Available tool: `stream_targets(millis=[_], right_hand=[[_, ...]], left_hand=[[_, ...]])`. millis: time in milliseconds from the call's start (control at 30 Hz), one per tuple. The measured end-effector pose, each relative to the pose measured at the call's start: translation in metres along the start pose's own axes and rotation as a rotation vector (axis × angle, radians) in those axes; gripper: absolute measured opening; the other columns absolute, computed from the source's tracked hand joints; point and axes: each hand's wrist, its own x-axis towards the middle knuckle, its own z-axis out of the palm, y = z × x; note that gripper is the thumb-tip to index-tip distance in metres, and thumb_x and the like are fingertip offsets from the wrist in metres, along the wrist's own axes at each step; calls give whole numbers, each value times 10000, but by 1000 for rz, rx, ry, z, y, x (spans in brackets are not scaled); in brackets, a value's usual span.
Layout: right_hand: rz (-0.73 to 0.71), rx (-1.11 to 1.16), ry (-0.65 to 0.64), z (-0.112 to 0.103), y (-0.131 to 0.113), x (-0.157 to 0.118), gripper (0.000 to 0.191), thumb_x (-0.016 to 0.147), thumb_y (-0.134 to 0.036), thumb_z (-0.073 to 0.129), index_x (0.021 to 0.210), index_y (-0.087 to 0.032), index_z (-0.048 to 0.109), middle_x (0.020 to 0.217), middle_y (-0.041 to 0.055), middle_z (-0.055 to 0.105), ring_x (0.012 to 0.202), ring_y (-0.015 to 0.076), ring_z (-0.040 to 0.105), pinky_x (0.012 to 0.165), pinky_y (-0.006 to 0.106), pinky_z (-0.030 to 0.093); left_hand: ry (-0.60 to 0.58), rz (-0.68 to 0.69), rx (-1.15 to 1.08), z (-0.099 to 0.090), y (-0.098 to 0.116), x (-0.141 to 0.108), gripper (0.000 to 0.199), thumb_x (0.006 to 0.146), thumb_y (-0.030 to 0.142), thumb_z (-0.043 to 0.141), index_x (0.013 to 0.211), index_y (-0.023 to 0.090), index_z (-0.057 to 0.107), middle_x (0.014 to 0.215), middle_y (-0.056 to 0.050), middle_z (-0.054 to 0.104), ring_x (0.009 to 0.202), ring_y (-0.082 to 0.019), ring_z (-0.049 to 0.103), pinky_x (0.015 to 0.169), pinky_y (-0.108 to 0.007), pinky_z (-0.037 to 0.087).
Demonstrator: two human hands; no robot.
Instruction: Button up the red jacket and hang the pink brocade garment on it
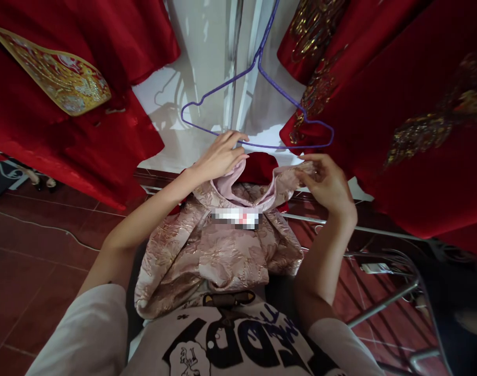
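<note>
Between hanging red garments, a pink brocade garment is being held up at its collar below a purple wire hanger. Its left shoulder is being pinched by the left hand, its right by the right hand; both shoulders are best kept level and spread.

Red robes hung all around us

We see red garments with a gold embroidered panel at left, more gold-trimmed red cloth at right, a white wall behind, dark red floor tiles and a metal rack at lower right
</note>
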Motion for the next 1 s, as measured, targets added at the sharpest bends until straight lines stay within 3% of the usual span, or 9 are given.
stream_targets(millis=[67,133,267,367,533,633,833,1000], right_hand=[[93,63,-57,-5,0,-2,372,742,-336,727,1098,-240,680,862,31,719,814,233,686,749,391,563],[119,109,-25,-7,-4,-3,336,740,-327,732,1064,-242,706,847,31,736,800,231,687,759,391,556],[-9,83,233,-11,-13,-1,303,826,-269,616,1110,-230,718,1090,85,754,979,229,705,900,397,544],[-36,35,378,-12,-10,3,368,817,-240,554,1162,-212,678,1196,125,721,1085,242,697,976,414,535],[4,74,526,-10,6,10,454,685,-240,582,1136,-203,620,1036,128,691,966,286,701,923,487,542],[8,89,553,-10,13,12,446,644,-251,595,1088,-213,613,928,112,664,865,289,682,858,500,536],[-54,106,563,-13,15,12,411,636,-271,577,1045,-233,612,921,117,676,838,289,678,841,514,542],[-70,128,558,-11,15,12,336,727,-298,582,1053,-225,620,1016,147,706,897,288,700,875,514,558]], left_hand=[[-40,11,4,5,6,1,296,1038,281,536,877,153,750,1431,-159,589,1398,-334,492,1209,-538,389],[-57,-40,12,15,16,-4,282,1023,263,561,857,139,752,1406,-180,594,1378,-343,507,1234,-561,354],[101,-263,44,36,48,-24,337,1060,302,484,939,144,756,1207,-188,663,1219,-360,589,1182,-658,348],[210,-358,44,38,67,-35,380,1084,339,416,981,181,746,1150,-177,681,1161,-359,603,1168,-674,336],[152,-335,23,20,57,-43,361,1080,348,420,978,199,733,1193,-162,667,1222,-367,573,1177,-650,325],[121,-331,47,17,51,-47,363,1084,342,408,980,197,723,1157,-154,670,1191,-355,588,1159,-638,354],[103,-344,74,19,65,-42,348,1089,329,398,1027,216,722,1175,-153,662,1220,-351,583,1159,-626,369],[155,-334,109,21,59,-43,357,1090,305,402,1011,193,732,1146,-156,681,1181,-346,613,1159,-623,391]])
